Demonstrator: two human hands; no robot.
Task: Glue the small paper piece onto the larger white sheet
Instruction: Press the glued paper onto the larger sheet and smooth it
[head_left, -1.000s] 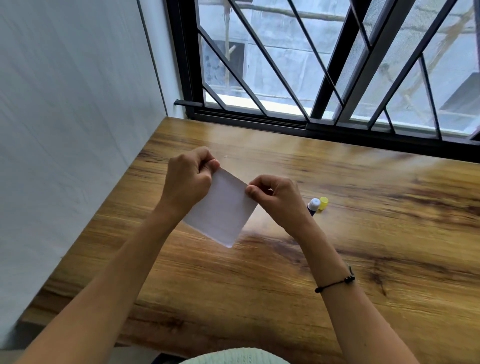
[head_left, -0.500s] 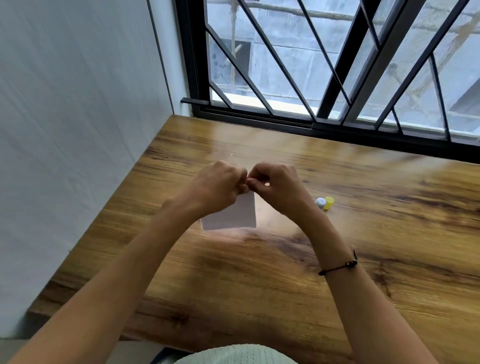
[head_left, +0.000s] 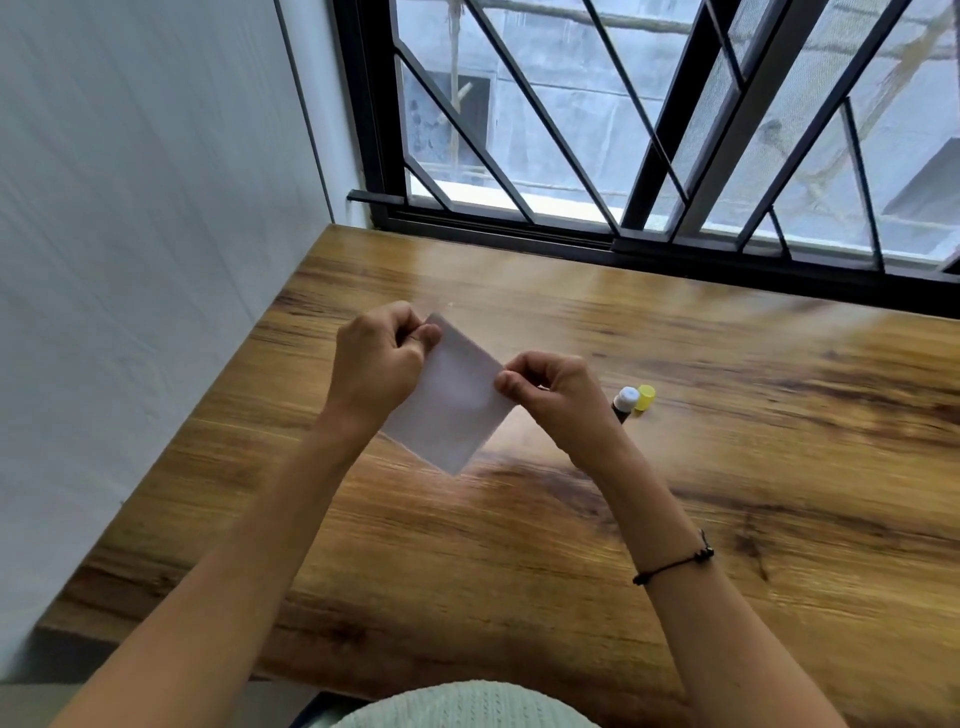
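Item, white sheet (head_left: 448, 405), lifted clear of my wooden table (head_left: 727, 467), far corner pinched by my left hand (head_left: 376, 364), right edge by my right hand (head_left: 553, 397); advice: keep it taut and flat; small piece unseen.

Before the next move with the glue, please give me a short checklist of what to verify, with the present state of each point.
1. White sheet held firmly: ok, the left hand pinches its upper corner and the right hand pinches its right edge.
2. Sheet lying flat on the wooden table: not ok, it is held tilted above it.
3. Glue bottle within reach: ok, it stands just beside the right hand.
4. Glue bottle open: ok, the yellow cap appears to lie next to it.
5. Small paper piece in place: cannot tell, none is visible.
6. A hand free for the glue: not ok, both hold the sheet.
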